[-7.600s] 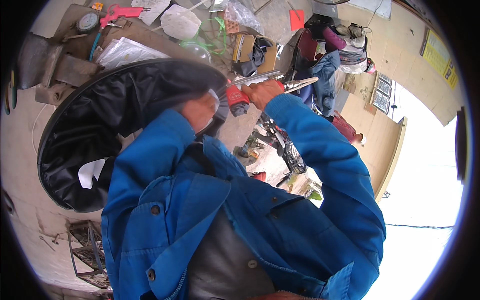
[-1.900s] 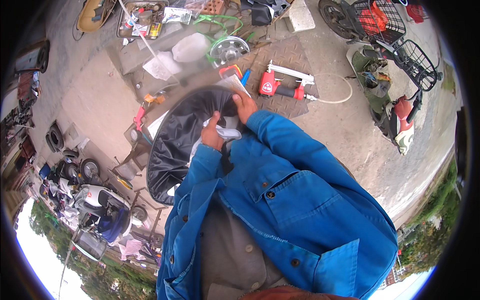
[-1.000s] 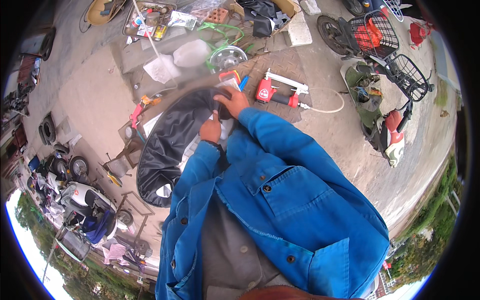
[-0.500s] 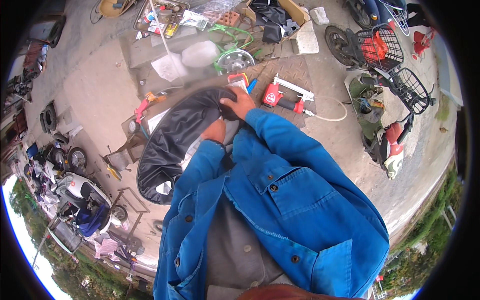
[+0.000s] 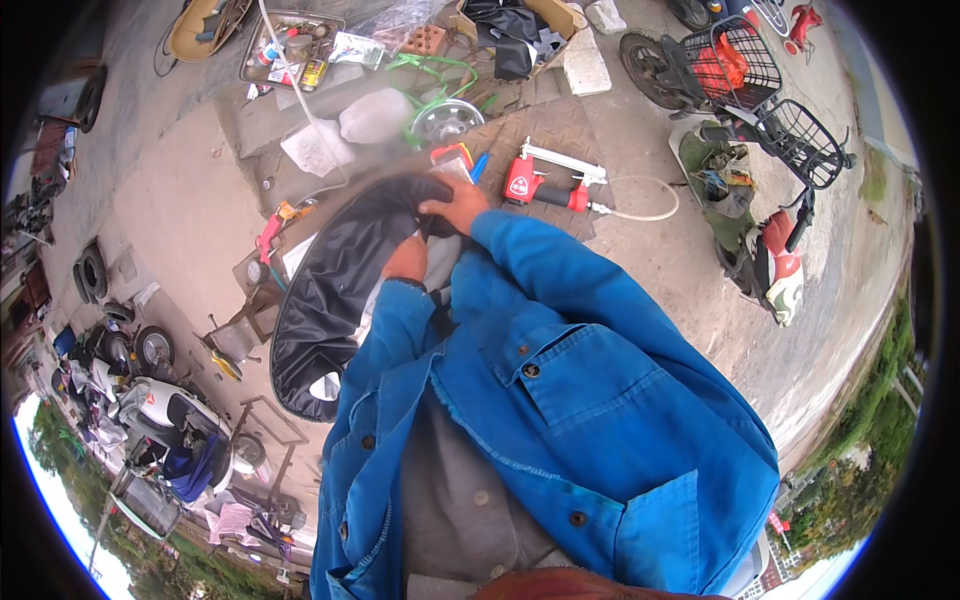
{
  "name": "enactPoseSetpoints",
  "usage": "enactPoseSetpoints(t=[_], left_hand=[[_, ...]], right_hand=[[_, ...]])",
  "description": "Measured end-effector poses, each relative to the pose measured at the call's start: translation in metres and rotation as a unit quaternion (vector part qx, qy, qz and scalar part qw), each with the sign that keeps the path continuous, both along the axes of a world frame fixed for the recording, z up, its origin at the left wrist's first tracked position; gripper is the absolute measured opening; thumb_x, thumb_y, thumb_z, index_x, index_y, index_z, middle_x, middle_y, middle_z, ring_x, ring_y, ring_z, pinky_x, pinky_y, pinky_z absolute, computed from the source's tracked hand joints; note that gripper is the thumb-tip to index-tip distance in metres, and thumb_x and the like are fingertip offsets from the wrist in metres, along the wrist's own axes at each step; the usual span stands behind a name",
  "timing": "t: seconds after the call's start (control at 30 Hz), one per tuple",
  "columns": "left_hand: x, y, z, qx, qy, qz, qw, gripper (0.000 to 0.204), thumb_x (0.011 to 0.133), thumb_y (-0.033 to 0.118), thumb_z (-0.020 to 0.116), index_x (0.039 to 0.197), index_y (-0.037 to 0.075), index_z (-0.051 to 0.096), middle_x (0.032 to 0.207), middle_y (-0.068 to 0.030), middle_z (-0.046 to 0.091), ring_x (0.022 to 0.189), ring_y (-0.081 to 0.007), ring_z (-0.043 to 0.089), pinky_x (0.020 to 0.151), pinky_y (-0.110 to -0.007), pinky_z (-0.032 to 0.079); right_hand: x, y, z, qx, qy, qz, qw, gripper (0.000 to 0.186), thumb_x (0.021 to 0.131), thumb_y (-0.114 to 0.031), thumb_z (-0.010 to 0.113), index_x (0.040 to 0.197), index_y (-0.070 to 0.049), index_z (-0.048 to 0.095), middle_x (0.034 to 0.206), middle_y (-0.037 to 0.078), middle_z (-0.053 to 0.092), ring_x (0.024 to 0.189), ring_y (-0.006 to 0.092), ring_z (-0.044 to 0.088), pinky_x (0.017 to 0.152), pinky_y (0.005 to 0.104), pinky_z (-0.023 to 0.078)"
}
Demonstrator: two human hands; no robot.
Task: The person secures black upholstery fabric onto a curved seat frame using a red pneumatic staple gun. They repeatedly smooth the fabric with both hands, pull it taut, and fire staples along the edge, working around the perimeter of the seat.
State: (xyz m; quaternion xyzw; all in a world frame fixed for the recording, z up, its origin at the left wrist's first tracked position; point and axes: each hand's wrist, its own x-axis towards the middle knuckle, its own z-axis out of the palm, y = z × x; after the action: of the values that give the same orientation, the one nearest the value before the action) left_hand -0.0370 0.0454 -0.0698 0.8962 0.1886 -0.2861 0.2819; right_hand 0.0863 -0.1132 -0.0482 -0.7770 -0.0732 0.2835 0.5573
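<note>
In front of me rests a long black vinyl motorbike seat (image 5: 335,255), its cover wrinkled and gathered along the edge, with pale patches showing on the side toward me. My right hand (image 5: 457,203) is closed on the cover's edge at the far end. Just below it, my left hand (image 5: 405,259) reaches into the hollow side of the seat; its fingers are hidden there. A red staple gun (image 5: 545,185) with a hose lies right of my right hand. Close beyond that hand are a red and yellow item (image 5: 452,156) and a blue-handled tool (image 5: 480,166).
A red air blow gun (image 5: 270,237) lies left of the seat. Beyond are a white jug (image 5: 376,116), a wheel rim (image 5: 447,122), a tray of tools (image 5: 318,45) and a cardboard box (image 5: 548,20). A scooter with baskets (image 5: 728,65) stands right, another scooter (image 5: 172,405) left.
The whole view has shifted slightly, so things on the far side sit higher and further left. Both hands stay at the far end of the seat, their grip much the same.
</note>
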Motion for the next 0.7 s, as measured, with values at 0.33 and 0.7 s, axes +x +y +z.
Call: enactPoseSetpoints(t=[0.33,0.7], left_hand=[[-0.008,0.0,0.001,0.091,-0.111,-0.054,0.988,0.034,0.102,0.035,0.059,0.114,0.004,0.069,0.106,-0.0228,0.074,0.101,-0.0415,0.071,0.087,-0.051,0.056],[-0.018,0.018,0.01,0.17,-0.158,-0.043,0.972,0.028,0.101,0.029,0.061,0.112,0.004,0.068,0.108,-0.0196,0.072,0.104,-0.0386,0.071,0.091,-0.047,0.055]], right_hand=[[-0.021,-0.021,-0.032,0.012,-0.04,-0.013,0.999,0.06,0.094,-0.039,0.075,0.142,-0.005,0.061,0.141,0.026,0.062,0.136,0.0442,0.056,0.117,0.0477,0.042],[-0.003,0.013,-0.015,-0.032,-0.042,0.015,0.999,0.077,0.085,-0.054,0.079,0.143,-0.008,0.06,0.128,0.029,0.068,0.122,0.0471,0.064,0.106,0.0531,0.049]])
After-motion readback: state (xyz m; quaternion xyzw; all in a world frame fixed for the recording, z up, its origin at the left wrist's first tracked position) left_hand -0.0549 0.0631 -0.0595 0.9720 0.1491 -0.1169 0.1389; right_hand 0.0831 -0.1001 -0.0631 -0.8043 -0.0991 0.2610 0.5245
